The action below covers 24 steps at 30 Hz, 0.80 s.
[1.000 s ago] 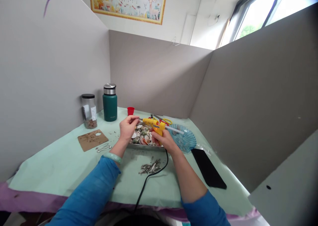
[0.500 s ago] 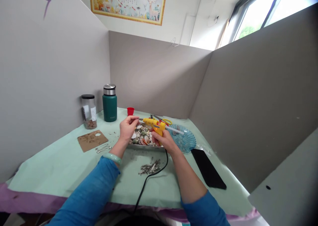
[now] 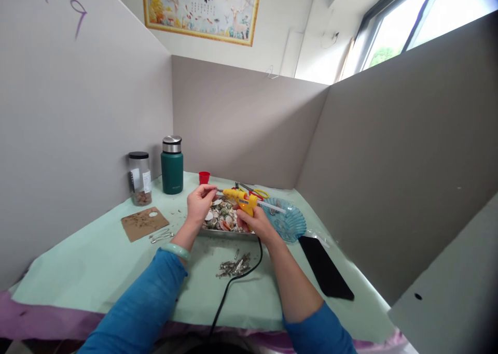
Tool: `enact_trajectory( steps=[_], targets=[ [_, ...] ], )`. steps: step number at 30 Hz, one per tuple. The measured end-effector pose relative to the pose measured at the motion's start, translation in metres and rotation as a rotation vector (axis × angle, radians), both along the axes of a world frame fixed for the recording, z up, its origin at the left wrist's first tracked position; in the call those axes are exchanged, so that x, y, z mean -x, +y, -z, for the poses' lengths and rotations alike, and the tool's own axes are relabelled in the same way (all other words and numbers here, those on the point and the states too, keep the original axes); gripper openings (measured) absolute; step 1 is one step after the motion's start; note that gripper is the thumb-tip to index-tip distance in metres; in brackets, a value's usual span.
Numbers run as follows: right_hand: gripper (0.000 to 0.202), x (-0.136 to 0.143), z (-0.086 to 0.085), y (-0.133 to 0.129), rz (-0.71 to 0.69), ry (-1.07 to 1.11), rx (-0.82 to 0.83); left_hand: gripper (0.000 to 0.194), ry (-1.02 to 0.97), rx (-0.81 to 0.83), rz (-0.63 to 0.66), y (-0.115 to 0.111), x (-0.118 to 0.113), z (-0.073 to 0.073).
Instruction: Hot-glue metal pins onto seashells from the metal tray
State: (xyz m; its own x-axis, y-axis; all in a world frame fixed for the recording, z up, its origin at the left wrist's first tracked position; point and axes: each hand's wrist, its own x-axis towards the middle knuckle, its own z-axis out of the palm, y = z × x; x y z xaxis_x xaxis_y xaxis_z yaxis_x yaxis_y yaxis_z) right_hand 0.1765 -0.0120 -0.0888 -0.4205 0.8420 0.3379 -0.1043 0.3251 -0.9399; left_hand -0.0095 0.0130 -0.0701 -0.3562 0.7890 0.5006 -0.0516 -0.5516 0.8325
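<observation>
My right hand (image 3: 256, 223) is wrapped round the handle of a yellow glue gun (image 3: 246, 202), with a pale glue stick out of its back end. The gun's nozzle points left, at the fingertips of my left hand (image 3: 200, 201). Those fingers are pinched together on something small that I cannot make out. Both hands are above a metal tray (image 3: 229, 234) of mixed shells (image 3: 222, 215). A black cord (image 3: 229, 284) runs from the gun toward the table's front edge.
Small metal clips (image 3: 234, 266) lie in front of the tray. Left are brown cardboard (image 3: 144, 223), wire pieces (image 3: 161, 236), a jar (image 3: 139, 180) and a green flask (image 3: 171, 170). Behind stand a red cup (image 3: 204, 178) and scissors (image 3: 260, 193). Right are a blue dish (image 3: 291, 224) and a black slab (image 3: 327, 268).
The view has tilted up slightly, so the table things sit a little lower in the picture. Both hands keep nearly the same pose, with the glue gun still in my right hand.
</observation>
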Motion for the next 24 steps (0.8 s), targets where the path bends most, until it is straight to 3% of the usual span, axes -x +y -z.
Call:
enact_trajectory(
  steps=[24],
  targets=[
    [0.039, 0.0001, -0.0006, -0.0003, 0.009, -0.008, -0.012, 0.025, 0.003, 0.026, 0.0, -0.0028, 0.0005, -0.002]
  ],
)
